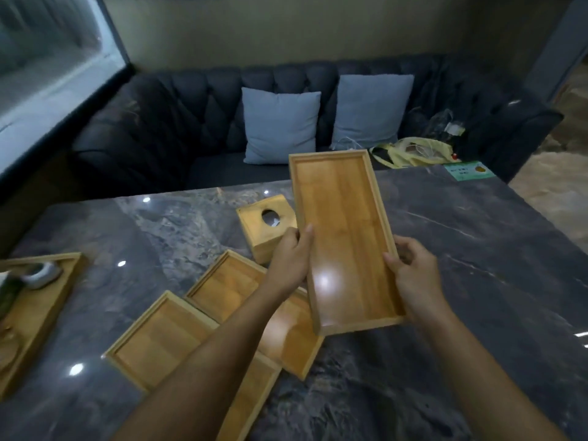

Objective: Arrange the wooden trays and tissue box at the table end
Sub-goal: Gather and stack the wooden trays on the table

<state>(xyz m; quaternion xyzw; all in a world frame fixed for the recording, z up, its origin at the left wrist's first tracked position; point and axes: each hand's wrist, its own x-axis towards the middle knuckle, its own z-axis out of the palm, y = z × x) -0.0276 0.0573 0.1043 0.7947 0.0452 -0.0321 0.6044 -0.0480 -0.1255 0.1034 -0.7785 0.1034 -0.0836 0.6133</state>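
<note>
You hold a long wooden tray (345, 240) above the table (477, 249), your left hand (291, 259) and right hand (413, 275) gripping its long sides. Two more trays (222, 284) (159, 342) lie flat below your left arm, just beside each other. The tissue box (267, 227) stands behind them.

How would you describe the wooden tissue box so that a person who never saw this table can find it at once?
Start at the dark marble table before the sofa. Behind the left hand, left of the held tray, stands the tissue box. Unlike the flat open trays, it is a closed cube with a round hole on top.
</note>
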